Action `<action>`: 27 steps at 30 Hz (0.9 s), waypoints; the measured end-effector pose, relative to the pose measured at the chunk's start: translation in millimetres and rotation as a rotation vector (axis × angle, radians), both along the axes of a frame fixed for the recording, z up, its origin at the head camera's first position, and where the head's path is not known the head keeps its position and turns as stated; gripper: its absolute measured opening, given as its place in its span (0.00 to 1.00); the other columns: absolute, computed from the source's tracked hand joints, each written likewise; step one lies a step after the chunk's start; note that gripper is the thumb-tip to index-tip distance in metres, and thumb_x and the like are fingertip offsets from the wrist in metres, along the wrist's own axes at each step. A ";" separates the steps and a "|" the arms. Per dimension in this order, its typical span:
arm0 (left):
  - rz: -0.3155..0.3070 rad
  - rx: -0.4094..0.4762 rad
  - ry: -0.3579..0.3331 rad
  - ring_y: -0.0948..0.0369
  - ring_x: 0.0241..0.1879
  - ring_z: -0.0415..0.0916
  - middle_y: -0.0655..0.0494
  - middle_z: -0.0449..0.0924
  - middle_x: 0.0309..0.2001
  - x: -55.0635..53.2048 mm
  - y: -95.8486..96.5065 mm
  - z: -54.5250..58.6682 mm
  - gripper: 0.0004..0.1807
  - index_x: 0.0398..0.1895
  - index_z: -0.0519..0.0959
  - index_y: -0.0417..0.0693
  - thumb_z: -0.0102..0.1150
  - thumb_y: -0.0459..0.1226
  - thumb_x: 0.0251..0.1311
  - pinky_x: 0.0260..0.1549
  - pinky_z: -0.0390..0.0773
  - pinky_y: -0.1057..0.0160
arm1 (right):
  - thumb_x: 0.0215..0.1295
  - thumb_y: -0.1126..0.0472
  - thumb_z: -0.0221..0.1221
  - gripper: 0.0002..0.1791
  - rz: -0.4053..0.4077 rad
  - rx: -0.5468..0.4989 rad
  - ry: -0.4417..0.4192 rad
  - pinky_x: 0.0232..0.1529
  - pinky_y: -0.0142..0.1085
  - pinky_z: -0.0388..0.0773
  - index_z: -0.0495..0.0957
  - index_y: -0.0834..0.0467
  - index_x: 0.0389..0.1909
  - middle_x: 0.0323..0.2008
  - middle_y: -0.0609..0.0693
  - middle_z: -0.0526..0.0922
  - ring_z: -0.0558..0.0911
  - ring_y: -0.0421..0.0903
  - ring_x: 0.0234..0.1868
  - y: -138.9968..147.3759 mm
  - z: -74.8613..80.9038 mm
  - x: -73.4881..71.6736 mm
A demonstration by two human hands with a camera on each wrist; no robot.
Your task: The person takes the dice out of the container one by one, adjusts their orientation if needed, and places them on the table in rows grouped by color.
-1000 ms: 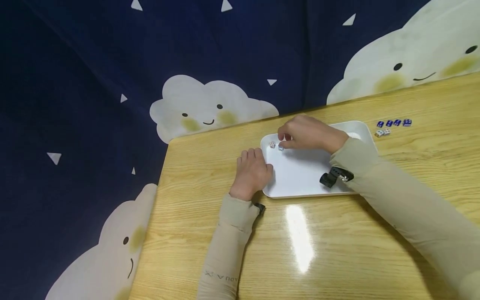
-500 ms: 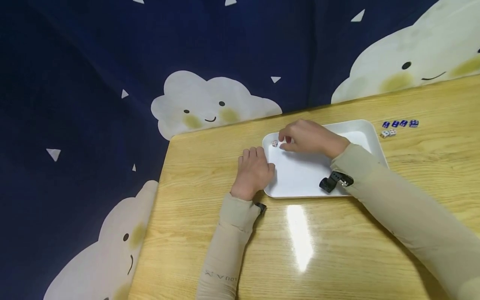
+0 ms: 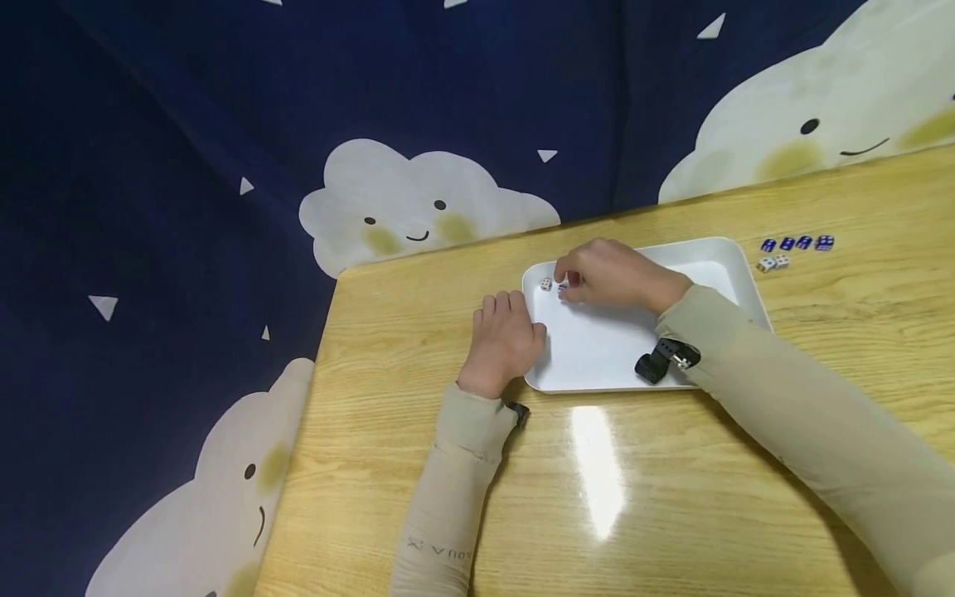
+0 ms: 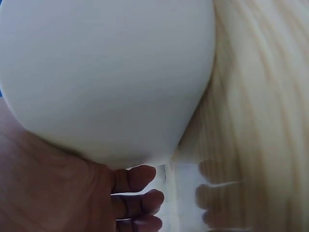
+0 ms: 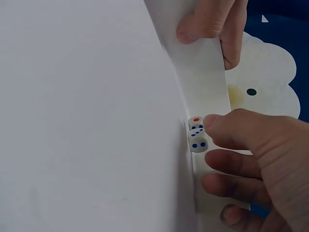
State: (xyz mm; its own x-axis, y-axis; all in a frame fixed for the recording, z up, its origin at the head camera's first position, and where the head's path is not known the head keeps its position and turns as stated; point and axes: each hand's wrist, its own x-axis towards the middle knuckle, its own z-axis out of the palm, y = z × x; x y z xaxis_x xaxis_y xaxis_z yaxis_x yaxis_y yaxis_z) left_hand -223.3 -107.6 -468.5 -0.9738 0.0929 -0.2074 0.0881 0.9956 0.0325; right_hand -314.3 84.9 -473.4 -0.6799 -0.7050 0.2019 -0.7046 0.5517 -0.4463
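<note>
A white tray [image 3: 597, 348] lies on the wooden table. My left hand [image 3: 500, 340] holds its left end; in the right wrist view that thumb [image 5: 190, 31] hooks over the rim, with fingers outside. Over the tray's back left corner is my right hand [image 3: 612, 272], thumb and fingers bent and slightly apart. Right at its thumb and index fingertips sits a small white die [image 5: 198, 141] showing blue dots. Another white die [image 3: 546, 284] stands just left of it; a single red dot shows on this second die in the right wrist view.
On the table right of the tray, several blue dice [image 3: 803, 243] stand in a row, with two white dice [image 3: 774, 263] in front. A dark blue curtain [image 3: 462, 75] with cloud faces hangs behind the table's back edge.
The die at my right fingertips now shows dark dots in the head view; half a second ago it was barely visible there. My left hand keeps its place on the tray.
</note>
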 end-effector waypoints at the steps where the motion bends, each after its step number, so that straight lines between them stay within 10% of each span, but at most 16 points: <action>1: -0.001 0.000 0.003 0.52 0.47 0.60 0.50 0.67 0.45 0.0 0.0 -0.1 0.17 0.50 0.66 0.42 0.41 0.47 0.73 0.46 0.65 0.57 | 0.59 0.59 0.71 0.10 -0.003 0.001 0.002 0.40 0.44 0.80 0.88 0.58 0.40 0.29 0.48 0.86 0.81 0.43 0.31 -0.2 -0.3 0.1; 27: 0.009 0.026 -0.015 0.52 0.48 0.60 0.50 0.67 0.46 -0.3 -0.6 4.2 0.19 0.53 0.66 0.41 0.41 0.48 0.73 0.49 0.65 0.57 | 0.55 0.60 0.73 0.06 0.005 0.017 -0.072 0.38 0.38 0.76 0.87 0.54 0.34 0.27 0.45 0.85 0.78 0.41 0.30 -1.9 0.5 3.6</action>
